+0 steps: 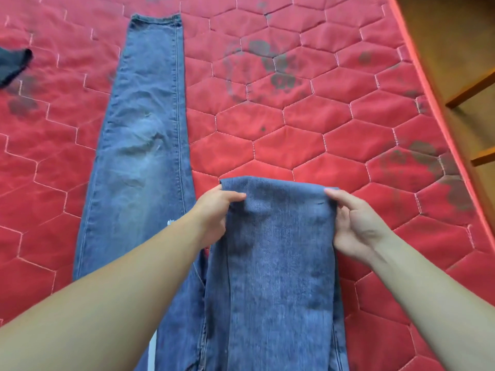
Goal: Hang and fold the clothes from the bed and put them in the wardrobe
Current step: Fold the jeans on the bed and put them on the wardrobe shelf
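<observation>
Folding a pair of mid-blue denim jeans (278, 263) on the bed: one leg doubled back toward the body, its folded edge pinched at both corners. Left hand (214, 210) gripping the left corner of the fold, thumb on top, fingers tucked under the cloth. Right hand (356, 223) gripping the right corner, thumb over the edge, remaining fingers loosely curled below and beside the denim. Other faded denim leg (144, 129) lying flat, stretching straight away from the left hand to its hem far up the bed, touching the folded part just beside the left wrist.

Lying under everything: red quilted mattress (308, 116) with hexagon stitching and dark grey stains. Dark grey cloth scrap (13, 62) sitting well apart, far up-left of the left hand. Wooden floor with wooden rails (471, 89) showing past the mattress edge, far right of the right hand.

Risks, judging from here:
- Holding by thumb pinch only; stiff denim likely slipping out of one corner, fold springing open.
- Pulling unevenly, skewing the fold so legs not lining up, bulky crooked bundle for the wardrobe.
- Dragging the long leg while lifting, bunching it or pulling it across the stained patches.
- Waist end out of view near the body; not able to tell whether lying flat, hidden wrinkles possibly getting pressed in.
</observation>
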{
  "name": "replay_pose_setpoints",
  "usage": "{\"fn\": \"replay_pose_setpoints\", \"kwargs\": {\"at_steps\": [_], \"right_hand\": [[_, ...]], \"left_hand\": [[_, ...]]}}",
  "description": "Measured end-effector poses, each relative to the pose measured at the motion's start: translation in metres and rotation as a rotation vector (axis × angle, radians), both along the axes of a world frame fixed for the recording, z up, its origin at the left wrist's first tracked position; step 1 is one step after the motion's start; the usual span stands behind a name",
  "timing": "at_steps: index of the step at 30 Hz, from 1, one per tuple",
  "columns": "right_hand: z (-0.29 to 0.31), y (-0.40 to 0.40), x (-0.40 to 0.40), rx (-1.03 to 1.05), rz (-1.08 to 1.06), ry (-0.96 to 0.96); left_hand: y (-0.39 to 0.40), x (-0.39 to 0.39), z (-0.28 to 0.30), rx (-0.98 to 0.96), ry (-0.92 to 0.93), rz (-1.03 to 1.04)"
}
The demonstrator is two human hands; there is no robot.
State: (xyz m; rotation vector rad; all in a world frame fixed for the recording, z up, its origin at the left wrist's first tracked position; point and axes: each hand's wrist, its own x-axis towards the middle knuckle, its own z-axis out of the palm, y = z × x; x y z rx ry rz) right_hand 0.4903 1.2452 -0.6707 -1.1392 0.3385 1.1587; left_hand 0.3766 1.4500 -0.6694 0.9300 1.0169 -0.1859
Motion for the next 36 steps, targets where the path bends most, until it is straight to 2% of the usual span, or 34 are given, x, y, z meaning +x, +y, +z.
{"fn": "replay_pose_setpoints", "kwargs": {"at_steps": [3,8,11,12,14,16,18,20,21,23,26,29,31,33,36], "right_hand": [[-0.005,0.009,0.007,-0.159,0.182,0.004],[-0.015,0.015,0.021,-0.19,0.077,-0.086],[-0.017,0.018,0.019,-0.291,0.065,-0.19],[-0.017,0.02,0.017,-0.393,0.074,-0.318],[-0.018,0.024,0.011,-0.727,0.12,-0.723],[-0.014,0.027,-0.005,-0.97,0.18,-1.135],[-0.012,0.033,-0.028,-1.004,0.322,-1.486],[-0.017,0.037,-0.045,-0.929,0.606,-1.678],[-0.021,0.04,-0.049,-0.907,0.775,-1.694],[-0.027,0.047,-0.053,-0.949,1.01,-1.632],[-0.026,0.067,-0.064,-0.92,1.089,-1.644],[-0.025,0.105,-0.083,-0.75,1.19,-1.705],[-0.026,0.136,-0.087,-0.727,1.212,-1.702],[-0.03,0.164,-0.085,-0.728,1.236,-1.703],[-0.041,0.199,-0.076,-0.719,1.245,-1.741]], "left_hand": [[0.004,0.005,-0.006,0.02,-0.013,-0.036],[0.011,0.009,-0.015,0.041,0.001,-0.043],[0.013,0.013,-0.02,0.225,0.065,-0.045],[0.015,0.014,-0.022,0.393,0.104,-0.062],[0.016,0.01,-0.028,0.846,0.173,-0.066],[0.011,0.0,-0.025,1.209,0.039,-0.111],[0.004,-0.012,-0.029,1.427,-0.098,-0.374],[0.0,-0.021,-0.037,1.513,-0.066,-0.74],[0.002,-0.023,-0.041,1.527,-0.022,-0.879],[0.014,-0.027,-0.046,1.536,-0.005,-1.008],[0.046,-0.036,-0.048,1.589,-0.05,-1.019],[0.091,-0.047,-0.046,1.571,0.085,-0.822],[0.123,-0.058,-0.047,1.54,0.196,-0.74],[0.151,-0.07,-0.052,1.534,0.239,-0.79],[0.185,-0.08,-0.055,1.563,0.181,-0.838]]}}
